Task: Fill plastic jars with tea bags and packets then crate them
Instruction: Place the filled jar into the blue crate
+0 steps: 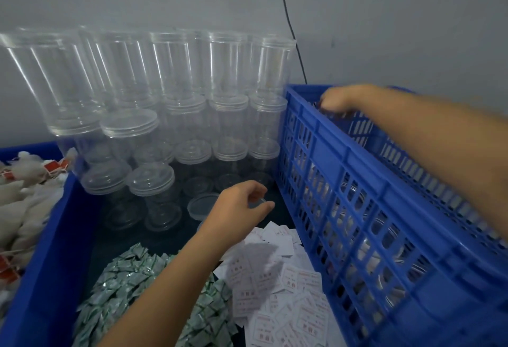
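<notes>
While the right hand (336,100) reaches down into the crate (365,190), fingers curled over something below the rim (what it holds I cannot tell; the wall slats hide it), the left hand (242,209) hovers low over the dark tabletop with thumb and fingers loosely bent, seemingly pinching the rim of a clear lid (261,201) — blurred, so not certain.

Jars (154,93): stacked upside-down in tiers against the wall, directly ahead of the left hand and well above it, long axes upright. Nearest ones stand just left-forward of that hand. A second lid (202,205) lies flat on the table, touching distance to the hand's left. Filled jars show dimly through the crate's side.

Relation that matters: next empty jar lies forward and left of the left hand; the right hand is well apart, across the crate wall. Left hand is plainly the nearer one for the pick.

Outward: white slips (280,286) heaped beneath the left wrist, against the crate's foot. Green packets (132,286) piled under the forearm. Tea bags (22,203) in a blue bin (52,236) at far left. Grey wall with a black cable (288,22) behind.

Judgement: crating step under way, next jar not yet taken.
</notes>
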The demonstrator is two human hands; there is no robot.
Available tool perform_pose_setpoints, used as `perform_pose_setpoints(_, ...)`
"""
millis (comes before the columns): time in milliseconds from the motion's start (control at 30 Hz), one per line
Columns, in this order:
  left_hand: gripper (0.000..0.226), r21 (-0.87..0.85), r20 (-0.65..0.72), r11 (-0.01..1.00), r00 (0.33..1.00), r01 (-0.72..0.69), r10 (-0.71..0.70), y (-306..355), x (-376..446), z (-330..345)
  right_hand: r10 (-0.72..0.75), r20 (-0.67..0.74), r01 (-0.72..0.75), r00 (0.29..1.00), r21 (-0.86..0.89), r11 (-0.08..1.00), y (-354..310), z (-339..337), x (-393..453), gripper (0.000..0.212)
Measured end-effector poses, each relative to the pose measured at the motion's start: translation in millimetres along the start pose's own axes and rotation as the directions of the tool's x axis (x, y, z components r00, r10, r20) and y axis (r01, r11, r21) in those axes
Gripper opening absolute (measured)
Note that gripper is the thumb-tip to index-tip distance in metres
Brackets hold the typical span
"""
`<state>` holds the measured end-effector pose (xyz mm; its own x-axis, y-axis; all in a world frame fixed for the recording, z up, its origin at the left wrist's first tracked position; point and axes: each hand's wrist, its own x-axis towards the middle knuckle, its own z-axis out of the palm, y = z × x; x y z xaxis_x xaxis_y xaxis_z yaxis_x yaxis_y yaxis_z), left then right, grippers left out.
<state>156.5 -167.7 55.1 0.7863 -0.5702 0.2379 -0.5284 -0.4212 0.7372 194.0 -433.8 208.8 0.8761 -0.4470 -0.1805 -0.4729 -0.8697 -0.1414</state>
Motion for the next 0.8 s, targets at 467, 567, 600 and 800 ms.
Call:
perform_pose_setpoints(467, 0.032, 0.390, 0.063, 0.918, 0.993, 0.069, -0.101, 15, -63, -102, -0.356, -0.677, 0.683, 0.645, 0.302, 0.665, -204, -7, -96, 0.020)
perform_pose_setpoints(567, 0.025, 0.508, 0.139, 0.853, 0.965, 0.122, -0.221, -3, -87, -129, -0.426, -0.570, 0.684, 0.703, 0.377, 0.624, -226, 67, -90, 0.035)
perform_pose_setpoints(600, 0.022, 0.530, 0.143, 0.837, 0.958, 0.136, -0.247, -9, -93, -136, -0.425, -0.526, 0.658, 0.737, 0.411, 0.631, -229, 92, -86, 0.049)
perform_pose_setpoints(800, 0.024, 0.466, 0.016, 0.864, 0.974, 0.191, -0.224, -37, -113, -153, -0.425, -0.481, 0.635, 0.767, 0.477, 0.607, -251, 151, -64, 0.108)
